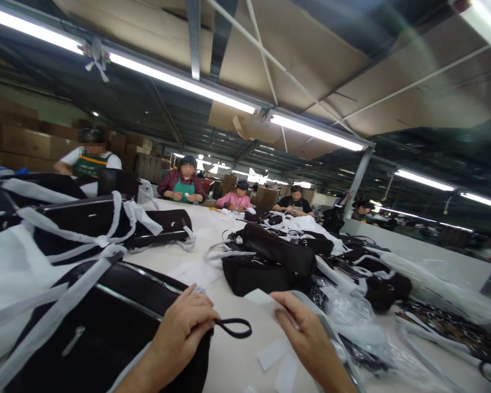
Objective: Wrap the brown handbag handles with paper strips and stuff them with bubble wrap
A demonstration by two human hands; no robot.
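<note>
A large black handbag (123, 311) lies at the near left, its handles wrapped in white paper strips. At its right edge my left hand (186, 322) is closed around the base of a thin black loop strap (239, 329), whose loop sticks out to the right. My right hand (300, 325) pinches a small white paper slip (262, 300) between thumb and fingers, a short way right of the loop and apart from it. Below on the white table (233, 365) lie loose white paper slips (270, 355).
More black bags (94, 221) with wrapped handles stand at the left. A pile of black bags (270, 262) fills the middle right. Clear plastic bags (347, 305) and a grey tray (343, 349) are beside my right hand. Several co-workers sit across the table, including a person in a green apron (184, 188).
</note>
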